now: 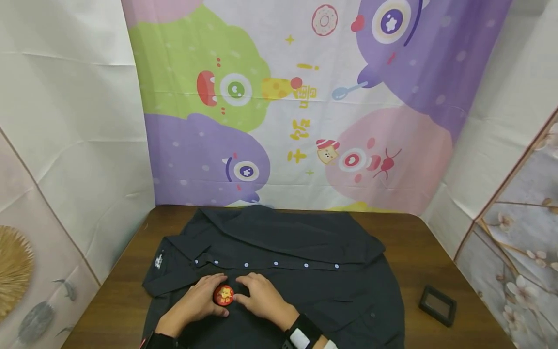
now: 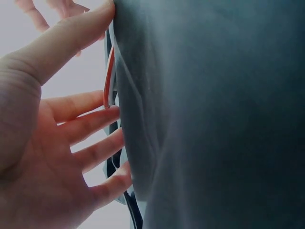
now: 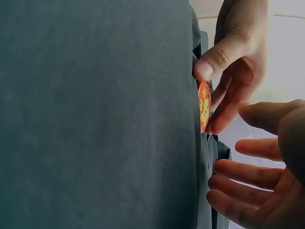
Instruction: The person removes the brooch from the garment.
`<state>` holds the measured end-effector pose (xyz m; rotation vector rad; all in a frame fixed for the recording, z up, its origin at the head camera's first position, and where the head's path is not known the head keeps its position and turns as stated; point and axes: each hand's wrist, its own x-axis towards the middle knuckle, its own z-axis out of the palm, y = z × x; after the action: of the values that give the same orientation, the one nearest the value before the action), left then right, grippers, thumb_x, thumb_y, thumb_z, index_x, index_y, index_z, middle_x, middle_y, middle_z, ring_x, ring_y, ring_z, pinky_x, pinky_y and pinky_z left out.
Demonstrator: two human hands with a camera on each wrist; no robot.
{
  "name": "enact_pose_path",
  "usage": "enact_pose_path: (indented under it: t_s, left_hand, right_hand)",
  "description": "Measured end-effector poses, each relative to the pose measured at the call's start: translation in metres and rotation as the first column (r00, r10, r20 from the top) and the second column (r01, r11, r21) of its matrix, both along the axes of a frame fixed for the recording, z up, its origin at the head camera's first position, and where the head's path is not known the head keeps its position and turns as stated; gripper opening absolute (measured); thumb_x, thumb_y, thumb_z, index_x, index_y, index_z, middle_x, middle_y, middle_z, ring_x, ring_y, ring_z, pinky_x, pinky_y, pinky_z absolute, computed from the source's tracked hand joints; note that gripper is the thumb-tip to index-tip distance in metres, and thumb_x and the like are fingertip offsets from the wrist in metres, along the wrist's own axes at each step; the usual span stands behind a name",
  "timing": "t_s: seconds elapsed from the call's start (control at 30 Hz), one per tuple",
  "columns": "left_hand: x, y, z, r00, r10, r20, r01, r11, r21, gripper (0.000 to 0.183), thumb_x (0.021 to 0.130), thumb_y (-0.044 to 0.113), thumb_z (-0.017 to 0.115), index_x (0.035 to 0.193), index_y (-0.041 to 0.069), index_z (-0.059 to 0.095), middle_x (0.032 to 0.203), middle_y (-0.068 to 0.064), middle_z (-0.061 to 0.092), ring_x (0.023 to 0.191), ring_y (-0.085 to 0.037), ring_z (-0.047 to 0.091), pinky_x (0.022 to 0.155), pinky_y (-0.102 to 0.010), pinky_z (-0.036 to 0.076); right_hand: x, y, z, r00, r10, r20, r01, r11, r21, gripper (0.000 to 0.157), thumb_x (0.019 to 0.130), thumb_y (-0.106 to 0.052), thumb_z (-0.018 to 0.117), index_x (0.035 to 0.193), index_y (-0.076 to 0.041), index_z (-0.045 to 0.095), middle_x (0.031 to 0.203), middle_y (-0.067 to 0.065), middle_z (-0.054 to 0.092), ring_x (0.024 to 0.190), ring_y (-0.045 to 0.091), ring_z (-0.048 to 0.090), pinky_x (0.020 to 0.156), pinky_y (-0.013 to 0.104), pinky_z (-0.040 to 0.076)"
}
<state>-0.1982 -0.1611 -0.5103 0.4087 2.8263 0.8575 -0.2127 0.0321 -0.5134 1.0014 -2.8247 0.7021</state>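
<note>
A dark long-sleeved shirt (image 1: 279, 295) with a row of pale buttons lies spread over the table. On it sits a round red badge (image 1: 224, 294) with a yellow cartoon figure, seen slanted in the right wrist view (image 3: 205, 107) and nearly edge-on in the left wrist view (image 2: 109, 78). My left hand (image 1: 201, 296) surrounds the badge's left side, its fingertips on the cloth and one finger right at the badge's edge; the thumb rests on the shirt nearer me. To the right, my right hand (image 1: 263, 298) has spread fingers, its thumb tip close beside the badge.
A small black-framed rectangular object (image 1: 438, 305) lies on the wooden table (image 1: 429, 257) to the right of the shirt. Behind the table hangs a cartoon-printed cloth (image 1: 301, 184), with pale fabric walls on both sides.
</note>
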Motion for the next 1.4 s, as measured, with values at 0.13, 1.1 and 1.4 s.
enact_pose_path:
  t_s: [0.13, 1.1, 1.4]
  left_hand:
    - [0.001, 0.0, 0.0, 1.0, -0.006, 0.002, 0.006, 1.0, 0.004, 0.081, 0.058, 0.031, 0.086, 0.125, 0.001, 0.052, 0.132, -0.019, 0.051, 0.121, -0.037, 0.043, 0.096, -0.061, 0.037]
    - [0.002, -0.004, 0.001, 0.999, -0.033, -0.013, 0.033, 0.999, -0.02, 0.081, 0.057, 0.033, 0.085, 0.122, -0.003, 0.053, 0.127, -0.021, 0.054, 0.119, -0.038, 0.045, 0.097, -0.059, 0.038]
    - [0.003, -0.004, 0.004, 0.999, -0.046, -0.025, 0.045, 0.998, -0.04, 0.081, 0.057, 0.033, 0.085, 0.122, -0.004, 0.054, 0.127, -0.021, 0.054, 0.118, -0.038, 0.045, 0.097, -0.058, 0.039]
  right_hand:
    - [0.0, -0.001, -0.001, 1.0, 0.004, 0.003, -0.004, 1.0, 0.001, 0.039, 0.085, -0.036, 0.064, 0.116, -0.011, 0.063, 0.104, 0.003, 0.066, 0.097, 0.015, 0.058, 0.085, 0.034, 0.051]
    - [-0.001, -0.011, -0.007, 0.999, 0.038, -0.034, -0.037, 0.999, 0.008, 0.036, 0.085, -0.034, 0.064, 0.113, -0.011, 0.065, 0.101, 0.002, 0.067, 0.091, 0.013, 0.057, 0.082, 0.029, 0.051]
    - [-0.001, -0.014, -0.005, 0.998, 0.046, -0.029, -0.046, 0.999, 0.02, 0.037, 0.084, -0.034, 0.066, 0.113, -0.012, 0.064, 0.099, 0.002, 0.065, 0.088, 0.012, 0.054, 0.081, 0.027, 0.049]
